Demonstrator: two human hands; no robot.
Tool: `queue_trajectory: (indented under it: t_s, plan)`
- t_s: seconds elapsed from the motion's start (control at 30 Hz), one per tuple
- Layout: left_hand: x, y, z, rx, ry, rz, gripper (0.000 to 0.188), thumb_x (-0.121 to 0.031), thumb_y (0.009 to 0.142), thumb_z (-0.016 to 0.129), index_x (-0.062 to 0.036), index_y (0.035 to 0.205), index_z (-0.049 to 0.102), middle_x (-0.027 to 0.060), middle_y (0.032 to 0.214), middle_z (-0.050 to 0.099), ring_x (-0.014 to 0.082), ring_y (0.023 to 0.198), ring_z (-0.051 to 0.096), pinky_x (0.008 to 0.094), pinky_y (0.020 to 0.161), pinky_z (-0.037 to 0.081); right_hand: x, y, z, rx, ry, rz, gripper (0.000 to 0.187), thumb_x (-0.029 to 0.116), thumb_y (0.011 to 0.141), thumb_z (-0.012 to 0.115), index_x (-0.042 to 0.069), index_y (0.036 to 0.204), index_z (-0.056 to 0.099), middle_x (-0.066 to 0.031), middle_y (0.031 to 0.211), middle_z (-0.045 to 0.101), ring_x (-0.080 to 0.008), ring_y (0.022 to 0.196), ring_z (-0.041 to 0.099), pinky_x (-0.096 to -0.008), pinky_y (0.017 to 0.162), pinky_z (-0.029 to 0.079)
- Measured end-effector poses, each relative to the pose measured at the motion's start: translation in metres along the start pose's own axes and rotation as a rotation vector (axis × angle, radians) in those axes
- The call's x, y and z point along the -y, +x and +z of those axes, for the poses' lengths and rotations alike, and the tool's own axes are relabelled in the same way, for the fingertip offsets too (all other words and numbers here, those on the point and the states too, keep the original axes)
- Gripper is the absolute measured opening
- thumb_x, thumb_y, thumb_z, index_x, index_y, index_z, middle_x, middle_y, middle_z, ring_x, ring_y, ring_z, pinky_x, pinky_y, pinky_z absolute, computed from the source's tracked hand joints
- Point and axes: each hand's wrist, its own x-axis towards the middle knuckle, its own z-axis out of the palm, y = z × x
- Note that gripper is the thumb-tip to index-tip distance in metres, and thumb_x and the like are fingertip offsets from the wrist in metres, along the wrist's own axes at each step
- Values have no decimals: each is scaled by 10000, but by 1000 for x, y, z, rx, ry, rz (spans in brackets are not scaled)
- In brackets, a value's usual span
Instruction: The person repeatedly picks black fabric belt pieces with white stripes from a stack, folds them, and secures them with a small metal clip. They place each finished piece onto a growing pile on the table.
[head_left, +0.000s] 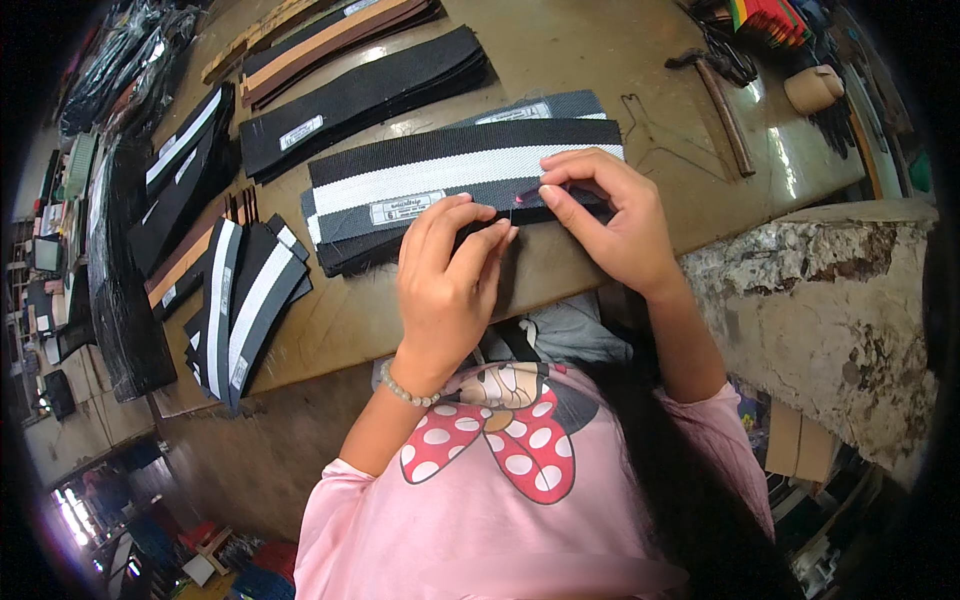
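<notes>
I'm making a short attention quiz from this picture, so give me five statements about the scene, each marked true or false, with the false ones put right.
1. A hammer lies on the table. True.
2. The hammer lies to the left of both hands. False: it lies to the right of the left hand and the right hand.
3. A beaded bracelet is on the left wrist. True.
4. The top strip by the hands is plain red. False: it has black, white and grey stripes.
5. Both hands are at the top strip's near side. True.
</notes>
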Motion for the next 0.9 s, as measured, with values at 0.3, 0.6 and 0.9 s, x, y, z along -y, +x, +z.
queue_trajectory:
  t_s: [0.3, 0.6, 0.9]
  plan:
    - [3, -1, 1, -18, -124, -69, 142, -26, 747, 792, -31, 866, 714, 95, 965, 635, 312, 997, 636, 413, 847, 509, -1, -2, 3, 12, -211, -215, 120, 25, 832, 752, 2, 937, 699, -152, 1011, 706, -283, 1054, 661, -365, 920, 499]
    - [-4, -4, -5, 193, -35, 158, 241, -240, 749, 819, -73, 742, 645, 61, 951, 616, 305, 1121, 564, 525, 1052, 384, -11, 0, -18, -8, 191, 86, 117, 33, 938, 684, -12, 1042, 656, -88, 1031, 685, -162, 1011, 655, -299, 891, 538]
    - [3, 18, 37, -5, 58, 176, 224, -73, 722, 790, -123, 919, 695, 29, 954, 621, 236, 894, 553, 381, 794, 417, -30, 4, -34, -79, 500, 201, 166, 59, 990, 633, -48, 1108, 589, -97, 1043, 661, -160, 997, 679, -269, 931, 547]
